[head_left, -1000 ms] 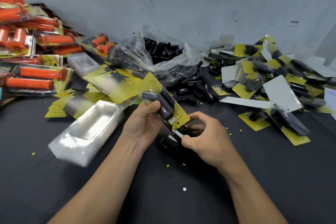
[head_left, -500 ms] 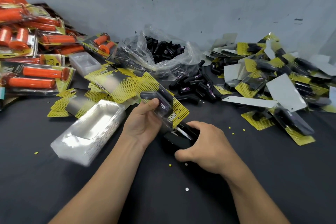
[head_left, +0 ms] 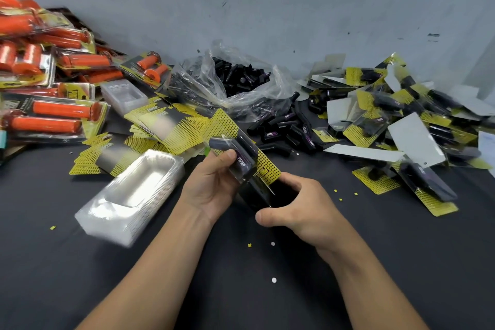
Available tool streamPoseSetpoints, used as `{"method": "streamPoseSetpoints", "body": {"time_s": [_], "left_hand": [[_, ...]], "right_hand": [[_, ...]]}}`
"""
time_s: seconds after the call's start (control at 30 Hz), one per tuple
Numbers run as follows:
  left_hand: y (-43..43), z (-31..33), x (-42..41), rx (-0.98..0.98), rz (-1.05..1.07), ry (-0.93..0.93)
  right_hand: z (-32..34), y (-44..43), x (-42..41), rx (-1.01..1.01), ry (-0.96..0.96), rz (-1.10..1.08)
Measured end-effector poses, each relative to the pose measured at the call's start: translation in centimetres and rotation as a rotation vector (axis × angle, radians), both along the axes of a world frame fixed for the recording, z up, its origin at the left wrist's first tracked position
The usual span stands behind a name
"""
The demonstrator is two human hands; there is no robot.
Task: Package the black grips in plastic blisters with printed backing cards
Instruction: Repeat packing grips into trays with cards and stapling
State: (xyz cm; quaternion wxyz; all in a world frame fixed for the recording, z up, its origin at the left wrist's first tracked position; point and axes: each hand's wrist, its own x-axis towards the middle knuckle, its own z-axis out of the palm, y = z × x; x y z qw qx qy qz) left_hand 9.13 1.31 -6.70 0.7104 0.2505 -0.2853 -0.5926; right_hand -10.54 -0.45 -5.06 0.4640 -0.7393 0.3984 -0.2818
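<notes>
Tabletop (head_left: 375,262): a dark surface across the lower frame, flecked with small yellow and white paper bits.
Right hand (head_left: 302,203): at frame centre, fingers curled down over a black tool (head_left: 253,197), gripping it with the thumb on the near side.
Black tool: largely hidden under that hand; it may have been a stapler.
Left hand (head_left: 211,185): just left of centre, gripping a blister pack (head_left: 245,161) with the thumb pressed on its clear front.
Blister pack: tilted, holding a black grip against a yellow dotted backing card, with its lower end at the black tool.
Empty blisters (head_left: 134,195): a nested stack lying left of the hands.
Backing cards (head_left: 171,126): a loose fan of yellow-and-black cards beyond the stack.
Loose black grips (head_left: 284,128): scattered right of the cards.
Clear bag (head_left: 241,78): crumpled at upper centre against the wall and holding more black grips.
Finished black packs (head_left: 401,115): heaped at the right.
Orange-grip packs (head_left: 53,115): piled at the upper left.
</notes>
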Motion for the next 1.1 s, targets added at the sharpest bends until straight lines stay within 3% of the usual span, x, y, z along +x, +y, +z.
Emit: {"method": "streamPoseSetpoints", "body": {"time_s": [1.1], "left_hand": [[-0.29, 0.07, 0.06, -0.048, -0.011, 0.017]], "right_hand": [[0.07, 0.34, 0.37, 0.073, -0.031, -0.103]]}}
